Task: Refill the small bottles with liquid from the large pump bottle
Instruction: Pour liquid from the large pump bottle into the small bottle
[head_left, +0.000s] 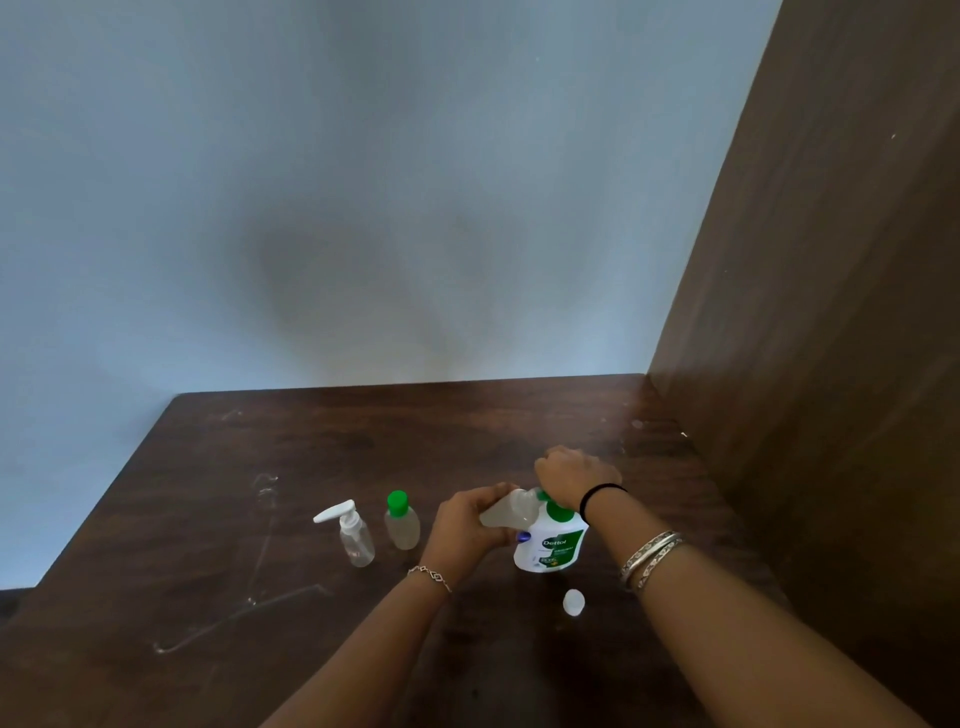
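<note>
1. Large pump bottle (551, 543), white with green label, stands upright on the dark wood table (311, 457), right of centre, near the front
2. Right hand (574, 477) sits curled on top of its green pump head, knuckles up; pump mostly hidden under it
3. Left hand (467, 525) grips a small clear bottle (506, 512), tipped on its side, open mouth against the pump spout
4. White cap (573, 601) lies loose on the table just in front of the pump bottle
5. Left of the hands: small green-capped bottle (401, 522) upright, then a small clear bottle with a white pump (349, 532), side by side, not touching
6. Brown panel (831, 312) walls the table's right edge
</note>
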